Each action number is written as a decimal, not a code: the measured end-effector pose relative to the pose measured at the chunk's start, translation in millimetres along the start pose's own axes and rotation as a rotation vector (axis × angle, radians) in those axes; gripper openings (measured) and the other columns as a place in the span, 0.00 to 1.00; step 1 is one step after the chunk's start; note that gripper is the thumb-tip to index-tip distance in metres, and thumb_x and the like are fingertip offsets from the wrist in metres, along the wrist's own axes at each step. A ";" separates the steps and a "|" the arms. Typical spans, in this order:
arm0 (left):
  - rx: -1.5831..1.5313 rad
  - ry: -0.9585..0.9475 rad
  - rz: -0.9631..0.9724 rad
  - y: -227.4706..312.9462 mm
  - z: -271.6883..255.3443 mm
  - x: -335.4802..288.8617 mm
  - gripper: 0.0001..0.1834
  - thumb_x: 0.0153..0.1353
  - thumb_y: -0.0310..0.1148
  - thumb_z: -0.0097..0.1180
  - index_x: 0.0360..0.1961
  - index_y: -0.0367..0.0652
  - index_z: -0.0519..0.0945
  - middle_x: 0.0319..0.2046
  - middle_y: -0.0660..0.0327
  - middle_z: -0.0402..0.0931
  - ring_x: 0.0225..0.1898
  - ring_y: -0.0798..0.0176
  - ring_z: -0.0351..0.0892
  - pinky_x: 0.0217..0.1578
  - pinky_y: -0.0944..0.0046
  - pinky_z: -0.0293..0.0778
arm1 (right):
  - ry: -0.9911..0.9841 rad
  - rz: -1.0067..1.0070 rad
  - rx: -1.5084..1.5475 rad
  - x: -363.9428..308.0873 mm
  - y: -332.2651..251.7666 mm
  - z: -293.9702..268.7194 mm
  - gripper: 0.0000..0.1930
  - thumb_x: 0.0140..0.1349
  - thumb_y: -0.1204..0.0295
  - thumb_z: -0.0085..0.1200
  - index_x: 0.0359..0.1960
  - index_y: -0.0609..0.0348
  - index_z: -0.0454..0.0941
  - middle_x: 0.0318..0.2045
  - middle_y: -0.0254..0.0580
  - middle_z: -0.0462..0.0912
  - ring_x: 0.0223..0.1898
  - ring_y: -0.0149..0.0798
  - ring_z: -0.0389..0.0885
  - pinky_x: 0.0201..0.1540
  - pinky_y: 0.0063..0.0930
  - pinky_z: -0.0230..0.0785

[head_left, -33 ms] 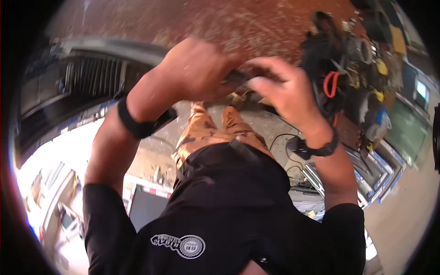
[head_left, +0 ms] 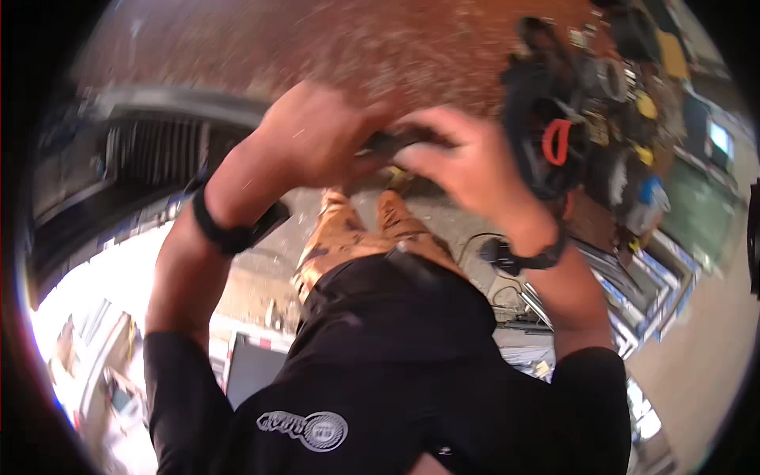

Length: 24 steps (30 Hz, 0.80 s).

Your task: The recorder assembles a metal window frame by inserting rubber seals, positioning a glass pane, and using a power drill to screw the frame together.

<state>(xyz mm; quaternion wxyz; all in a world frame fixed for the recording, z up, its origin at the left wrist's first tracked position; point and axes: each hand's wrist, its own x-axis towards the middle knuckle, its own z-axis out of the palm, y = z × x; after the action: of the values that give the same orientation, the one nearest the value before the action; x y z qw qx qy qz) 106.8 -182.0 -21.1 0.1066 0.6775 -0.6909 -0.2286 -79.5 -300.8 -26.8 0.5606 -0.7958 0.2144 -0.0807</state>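
My left hand (head_left: 313, 131) and my right hand (head_left: 475, 162) meet over the near edge of a red-brown worktop (head_left: 261, 51). Between them is a small dark, elongated piece (head_left: 388, 145), too blurred for me to tell its kind. The thumb and fingers of my right hand close round its right end. My left hand is curled at its other end, with the fingertips mostly hidden behind the back of the hand. Both hands are smeared by motion.
On the worktop's right stands a black tool with a red handle (head_left: 556, 142). Beyond it lie cluttered tools and a blue-and-white bag (head_left: 651, 202). Dark slatted profiles (head_left: 158, 150) are stacked at left, framed panels (head_left: 657, 289) at lower right. A cable (head_left: 475, 237) runs along the floor.
My right hand and the dark piece have shifted slightly left and down in the picture. The black tool also appears farther left. Both hands keep their grip.
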 end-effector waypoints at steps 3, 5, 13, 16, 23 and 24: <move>0.022 -0.053 0.022 -1.0 -3.6 -6.7 0.24 0.44 0.40 0.68 0.45 0.50 0.80 0.27 0.56 0.81 0.31 0.47 0.82 0.32 0.50 0.76 | 0.011 -0.072 -0.135 -3.6 2.5 12.2 0.13 0.54 0.65 0.63 0.35 0.62 0.80 0.32 0.50 0.81 0.38 0.54 0.82 0.41 0.47 0.73; -0.003 0.042 0.060 13.7 -9.0 -2.3 0.17 0.44 0.38 0.69 0.35 0.46 0.79 0.26 0.57 0.80 0.31 0.47 0.82 0.32 0.50 0.75 | 0.035 -0.082 -0.269 -14.0 -6.7 0.7 0.14 0.56 0.64 0.63 0.38 0.61 0.80 0.33 0.50 0.82 0.40 0.54 0.82 0.43 0.47 0.74; 0.061 -0.004 -0.055 14.4 -7.6 -14.4 0.20 0.38 0.36 0.75 0.29 0.44 0.77 0.23 0.56 0.78 0.28 0.46 0.80 0.32 0.52 0.74 | 0.312 0.184 -0.848 -36.1 -33.6 -207.1 0.13 0.58 0.62 0.59 0.40 0.57 0.85 0.36 0.49 0.86 0.40 0.50 0.85 0.43 0.40 0.75; 0.078 0.000 -0.040 18.6 -4.8 1.3 0.21 0.37 0.38 0.76 0.30 0.44 0.78 0.22 0.55 0.78 0.28 0.47 0.80 0.33 0.52 0.74 | 0.308 0.483 -1.006 -79.9 38.9 -332.6 0.16 0.61 0.56 0.56 0.35 0.56 0.85 0.35 0.55 0.84 0.39 0.56 0.83 0.42 0.49 0.74; 0.110 -0.069 -0.118 19.0 -5.6 -2.1 0.21 0.36 0.37 0.77 0.30 0.44 0.80 0.25 0.57 0.80 0.31 0.49 0.81 0.36 0.54 0.75 | 0.399 0.582 -0.673 -70.1 91.5 -351.1 0.15 0.57 0.60 0.58 0.36 0.56 0.87 0.37 0.54 0.85 0.41 0.54 0.84 0.46 0.42 0.76; 0.103 -0.057 -0.111 15.6 -3.5 -5.1 0.20 0.36 0.37 0.77 0.30 0.44 0.80 0.26 0.57 0.80 0.31 0.49 0.81 0.36 0.54 0.75 | 0.289 0.553 -0.754 -55.3 93.8 -345.8 0.14 0.57 0.62 0.57 0.36 0.57 0.87 0.37 0.54 0.86 0.42 0.53 0.85 0.46 0.42 0.76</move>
<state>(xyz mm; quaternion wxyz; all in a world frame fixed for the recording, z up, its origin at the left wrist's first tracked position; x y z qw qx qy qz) 94.9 -177.9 -10.0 0.0390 0.7125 -0.6659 -0.2176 -280.1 -599.7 16.5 0.1985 -0.8373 0.5076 0.0446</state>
